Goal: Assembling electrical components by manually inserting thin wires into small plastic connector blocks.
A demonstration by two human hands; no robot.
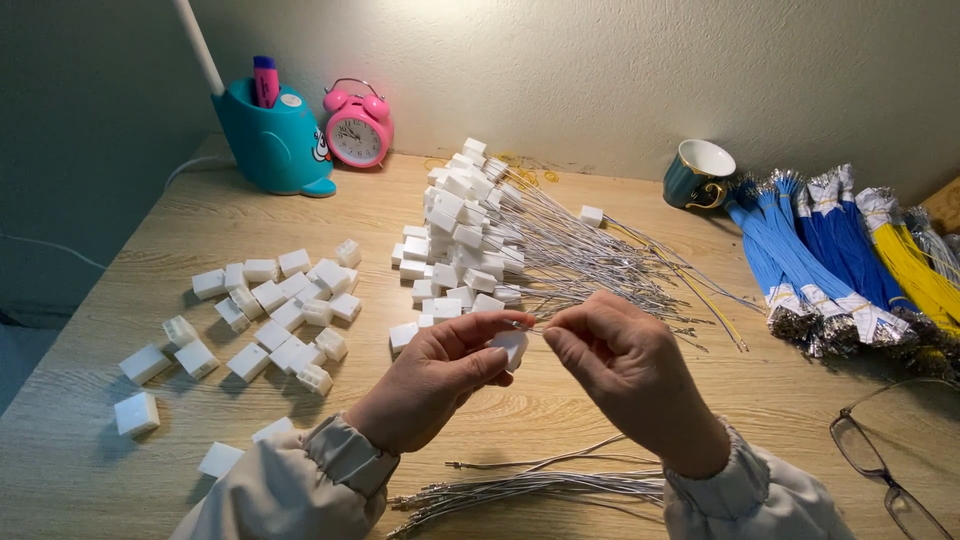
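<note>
My left hand grips a small white plastic connector housing between thumb and fingers. My right hand pinches the end of a thin grey wire right at the housing. Both hands meet above the wooden table, near its front middle. Loose grey wires with metal terminals lie under my wrists. Behind my hands sits a pile of white housings with grey wires fitted.
Several empty white housings are scattered at the left. Bundles of blue wires and yellow wires lie at the right, by a teal cup. Glasses rest at the front right. A teal pen holder and pink alarm clock stand at the back.
</note>
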